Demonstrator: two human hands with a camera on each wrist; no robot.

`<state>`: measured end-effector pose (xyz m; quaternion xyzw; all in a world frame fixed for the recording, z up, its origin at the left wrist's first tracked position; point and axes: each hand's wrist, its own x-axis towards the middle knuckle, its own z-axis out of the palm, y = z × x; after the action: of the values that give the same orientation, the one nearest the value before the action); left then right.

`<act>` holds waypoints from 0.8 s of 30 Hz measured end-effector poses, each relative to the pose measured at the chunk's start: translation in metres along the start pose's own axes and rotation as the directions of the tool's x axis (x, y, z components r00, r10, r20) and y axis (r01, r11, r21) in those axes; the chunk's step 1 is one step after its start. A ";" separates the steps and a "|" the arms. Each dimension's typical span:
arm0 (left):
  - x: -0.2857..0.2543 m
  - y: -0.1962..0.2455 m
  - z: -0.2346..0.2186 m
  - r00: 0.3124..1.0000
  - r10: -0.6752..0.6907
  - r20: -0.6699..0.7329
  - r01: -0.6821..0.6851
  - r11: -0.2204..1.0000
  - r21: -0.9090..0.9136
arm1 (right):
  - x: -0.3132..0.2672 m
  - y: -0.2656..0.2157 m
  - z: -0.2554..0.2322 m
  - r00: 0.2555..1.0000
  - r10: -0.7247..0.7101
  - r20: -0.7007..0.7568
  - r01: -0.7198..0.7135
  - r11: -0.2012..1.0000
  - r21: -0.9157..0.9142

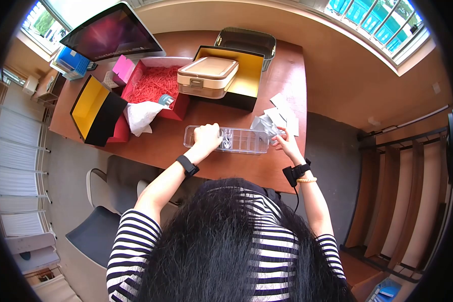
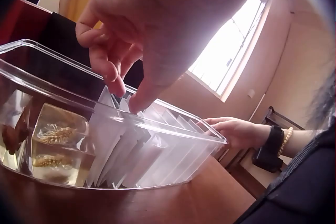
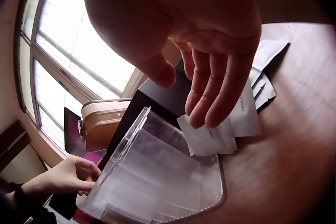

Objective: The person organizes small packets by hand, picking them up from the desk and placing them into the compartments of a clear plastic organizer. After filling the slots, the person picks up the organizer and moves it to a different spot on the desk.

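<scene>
A long clear plastic organizer box [image 1: 246, 146] stands near the table's front edge, parted into sections. My left hand [image 1: 207, 136] is over its left half; in the left wrist view, thumb and fingertip pinch the top of a thin white packet [image 2: 105, 145] among several upright ones. Beside these packets sits a clear block [image 2: 60, 140] with a brown specimen inside. My right hand [image 1: 286, 143] hovers at the box's right end, fingers loosely bent and thumb apart. Its fingertips overlap a white sachet [image 3: 210, 140] in the right wrist view, lying by the box with others.
Behind the box are a red box of shredded paper [image 1: 156, 83], a black box with yellow lining [image 1: 249, 93] and a beige lunch box [image 1: 209, 75] on it. A smoky clear bin [image 1: 267, 40] and a monitor [image 1: 110, 32] stand farther back. Flat white packets [image 1: 289, 116] lie right.
</scene>
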<state>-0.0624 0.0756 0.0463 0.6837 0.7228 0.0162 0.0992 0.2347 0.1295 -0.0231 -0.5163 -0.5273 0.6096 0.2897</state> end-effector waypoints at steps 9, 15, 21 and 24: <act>0.003 0.000 0.000 0.973 -0.106 0.204 0.129 0.986 -0.102 | -0.001 0.003 -0.001 1.000 0.008 0.014 -0.008 1.000 -0.009; 0.008 -0.010 -0.005 0.950 -0.072 0.305 0.167 0.939 -0.300 | -0.004 0.001 -0.001 0.999 0.003 0.034 -0.003 1.000 0.000; 0.012 -0.008 -0.009 0.943 -0.056 0.328 0.149 0.953 -0.265 | -0.006 0.000 -0.003 0.999 0.003 0.040 -0.003 1.000 -0.001; 0.014 -0.009 -0.004 0.952 -0.047 0.304 0.124 0.963 -0.240 | -0.006 0.001 -0.002 0.999 0.001 0.047 -0.001 1.000 0.003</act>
<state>-0.0729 0.0890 0.0472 0.6278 0.7207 0.0026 0.2941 0.2389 0.1246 -0.0219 -0.5018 -0.5327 0.6223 0.2777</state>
